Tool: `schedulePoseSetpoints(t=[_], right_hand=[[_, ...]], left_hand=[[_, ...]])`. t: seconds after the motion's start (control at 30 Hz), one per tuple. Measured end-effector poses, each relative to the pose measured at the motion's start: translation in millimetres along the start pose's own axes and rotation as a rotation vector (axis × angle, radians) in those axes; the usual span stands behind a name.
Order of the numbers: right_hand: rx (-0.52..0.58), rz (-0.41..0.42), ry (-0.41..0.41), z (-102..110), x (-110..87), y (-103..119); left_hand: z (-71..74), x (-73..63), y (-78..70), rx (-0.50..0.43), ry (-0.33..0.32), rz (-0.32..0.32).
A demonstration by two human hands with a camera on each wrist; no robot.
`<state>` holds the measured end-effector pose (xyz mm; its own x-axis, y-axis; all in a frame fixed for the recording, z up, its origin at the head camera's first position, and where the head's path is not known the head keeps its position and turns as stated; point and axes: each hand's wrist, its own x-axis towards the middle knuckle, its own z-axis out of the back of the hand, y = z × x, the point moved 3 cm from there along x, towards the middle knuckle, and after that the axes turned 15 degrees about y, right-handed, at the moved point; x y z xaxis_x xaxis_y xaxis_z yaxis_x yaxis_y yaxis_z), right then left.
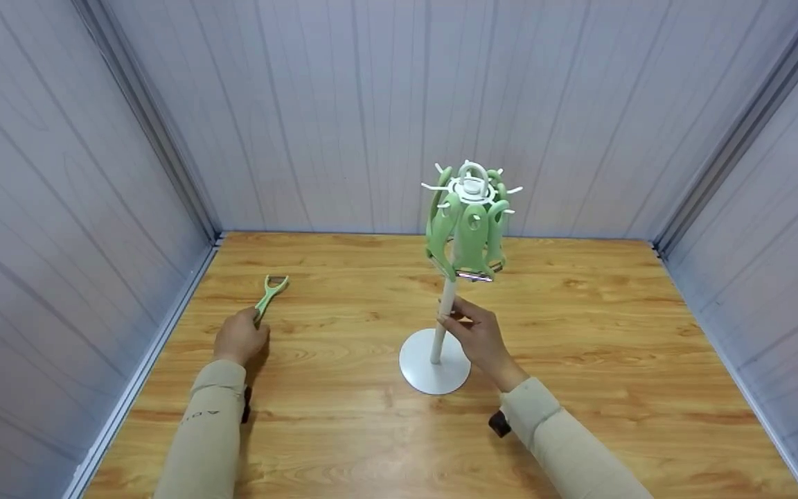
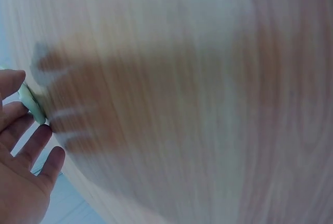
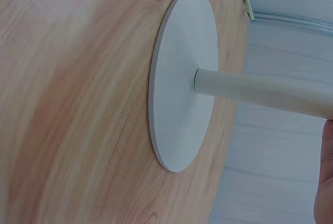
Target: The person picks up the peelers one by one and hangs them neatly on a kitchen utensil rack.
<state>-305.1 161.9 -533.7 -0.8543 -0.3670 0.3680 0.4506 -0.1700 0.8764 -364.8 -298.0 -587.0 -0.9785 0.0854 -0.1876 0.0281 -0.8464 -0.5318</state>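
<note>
A green Y-shaped peeler point(image 1: 272, 291) lies on the table at the left, its blade end pointing away from me. My left hand point(image 1: 241, 337) pinches its handle point(image 2: 32, 104) between thumb and fingers, close to the tabletop. Near the middle stands a white rack point(image 1: 435, 380) with a round base point(image 3: 182, 83) and an upright pole. Several green peelers point(image 1: 472, 239) hang from hooks around its top, blades down. Thumb and fingers of my right hand point(image 1: 480, 335) grip the pole point(image 3: 255, 88) below the hanging peelers; in the right wrist view only part of that hand shows.
The wood-grain table point(image 1: 343, 423) is bounded by pale panel walls point(image 1: 343, 118) at the back and both sides. Metal strips run along the wall corners and the left table edge.
</note>
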Motion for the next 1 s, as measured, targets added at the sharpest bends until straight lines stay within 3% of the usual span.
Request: schedulePoseSetpoints(t=[0.27,0.57,0.8,1.0], right_hand=[[0.006,0.027,-0.005,0.9,0.4,-1.1],[0.012,-0.029,-0.005,1.2,-0.6,0.2],[-0.003,-0.043,0.005,0.2,-0.6,0.7],[-0.025,-0.045,0.017,0.1,-1.1,0.6]], left_hand=[[1.1,0.1,-5.6,0.025,-0.003,-0.009],[-7.6,-1.6,-12.2,0.056,0.006,-0.041],[-9.3,0.0,-13.4,0.015,0.008,0.025],[-6.4,-2.1,-21.6,-0.015,0.003,0.045]])
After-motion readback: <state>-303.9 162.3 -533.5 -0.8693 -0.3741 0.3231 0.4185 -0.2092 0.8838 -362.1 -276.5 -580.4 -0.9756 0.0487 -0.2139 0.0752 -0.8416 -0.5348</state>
